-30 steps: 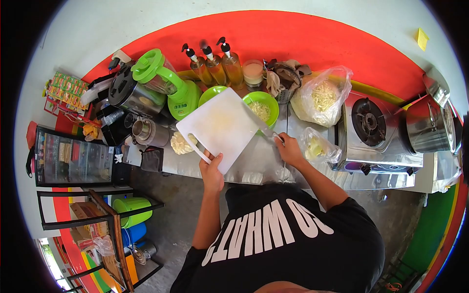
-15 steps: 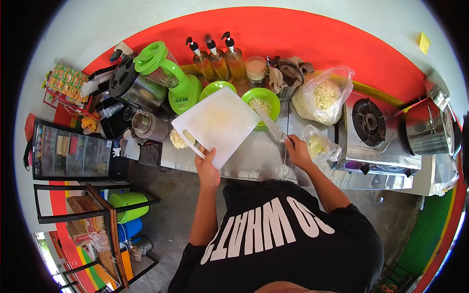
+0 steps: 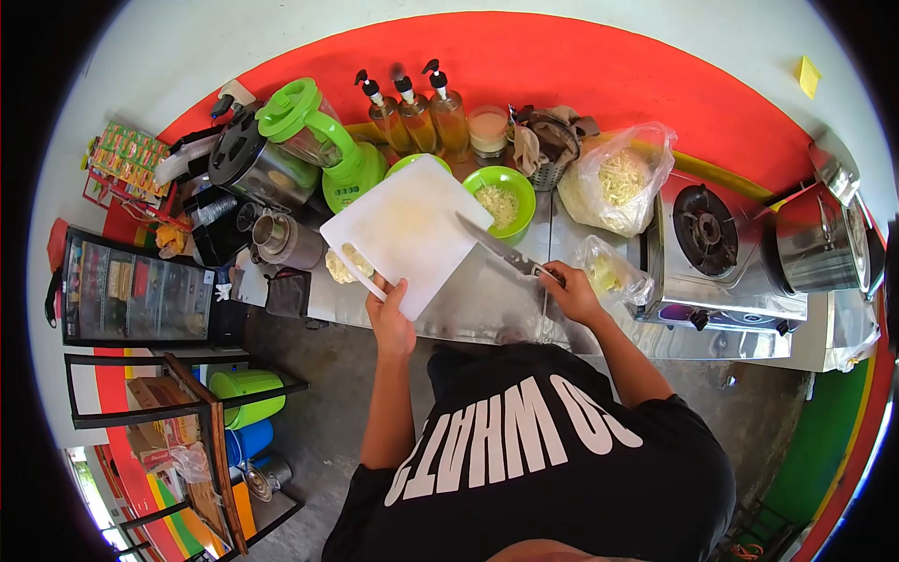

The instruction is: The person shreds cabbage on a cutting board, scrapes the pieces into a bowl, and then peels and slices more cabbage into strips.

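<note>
My left hand [image 3: 391,314] grips a white cutting board [image 3: 412,234] by the edge near its handle slot, the board tilted above the metal counter. In my right hand [image 3: 569,292] is a kitchen knife [image 3: 504,249], its blade pointing up and left so that the tip overlaps the board's right corner in view. Just beyond that corner a green bowl [image 3: 527,208] holds pale shredded pieces [image 3: 498,204]. Another green bowl [image 3: 398,169] is mostly hidden behind the board. A pale yellowish food piece [image 3: 339,268] lies partly under the board's left side.
A green blender [image 3: 354,180] and several pump bottles [image 3: 448,117] line the back wall. A plastic bag of pale shreds [image 3: 613,183], a smaller bag [image 3: 607,272] and a gas stove [image 3: 716,244] are on the right. A metal pot [image 3: 824,253] stands beyond the stove.
The knife has moved back from over the green bowl to the board's right corner, and its blade has turned. The board has shifted slightly left.
</note>
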Demonstrator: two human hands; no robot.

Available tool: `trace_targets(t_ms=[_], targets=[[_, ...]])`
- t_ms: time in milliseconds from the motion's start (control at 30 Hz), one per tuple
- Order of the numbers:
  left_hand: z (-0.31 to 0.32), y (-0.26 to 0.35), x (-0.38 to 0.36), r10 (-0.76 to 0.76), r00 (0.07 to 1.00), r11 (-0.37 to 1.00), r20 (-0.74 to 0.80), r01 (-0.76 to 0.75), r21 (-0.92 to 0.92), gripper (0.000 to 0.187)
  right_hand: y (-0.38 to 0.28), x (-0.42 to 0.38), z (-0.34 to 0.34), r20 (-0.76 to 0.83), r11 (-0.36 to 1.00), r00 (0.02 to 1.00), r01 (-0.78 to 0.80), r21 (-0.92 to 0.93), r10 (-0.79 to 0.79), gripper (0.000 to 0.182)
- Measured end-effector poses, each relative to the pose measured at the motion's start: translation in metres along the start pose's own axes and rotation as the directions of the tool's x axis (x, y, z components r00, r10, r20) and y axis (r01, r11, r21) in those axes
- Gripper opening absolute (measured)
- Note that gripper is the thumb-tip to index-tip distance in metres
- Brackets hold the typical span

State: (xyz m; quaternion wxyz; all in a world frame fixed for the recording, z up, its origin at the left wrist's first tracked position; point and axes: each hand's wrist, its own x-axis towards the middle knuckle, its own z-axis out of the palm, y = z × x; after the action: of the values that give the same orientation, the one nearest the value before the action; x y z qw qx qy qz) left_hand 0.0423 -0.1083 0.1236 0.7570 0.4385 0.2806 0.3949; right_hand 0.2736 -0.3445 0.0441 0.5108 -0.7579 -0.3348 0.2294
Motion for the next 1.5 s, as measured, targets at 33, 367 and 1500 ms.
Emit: trace_targets(t_ms=[33, 367, 1500], targets=[[-0.002, -0.003, 0.001, -0.002, 1.000, 1.000, 0.004, 0.002, 0.000, 0.046, -0.003, 0.001, -0.001, 0.015, 0.999, 1.000, -0.013, -0.052, 0.014, 0.024], [0.000, -0.005, 0.002, -0.009, 0.999, 1.000, 0.040, 0.010, -0.006, 0.048, -0.017, 0.004, 0.003, 0.221, 0.962, 0.972, -0.136, 0.236, 0.083, 0.025], [-0.033, 0.005, 0.029, -0.133, 0.989, 0.988, 0.056, 0.137, -0.072, 0.051, -0.043, 0.029, 0.047, -0.232, 0.960, 0.970, 0.000, -0.280, -0.068, 0.022]])
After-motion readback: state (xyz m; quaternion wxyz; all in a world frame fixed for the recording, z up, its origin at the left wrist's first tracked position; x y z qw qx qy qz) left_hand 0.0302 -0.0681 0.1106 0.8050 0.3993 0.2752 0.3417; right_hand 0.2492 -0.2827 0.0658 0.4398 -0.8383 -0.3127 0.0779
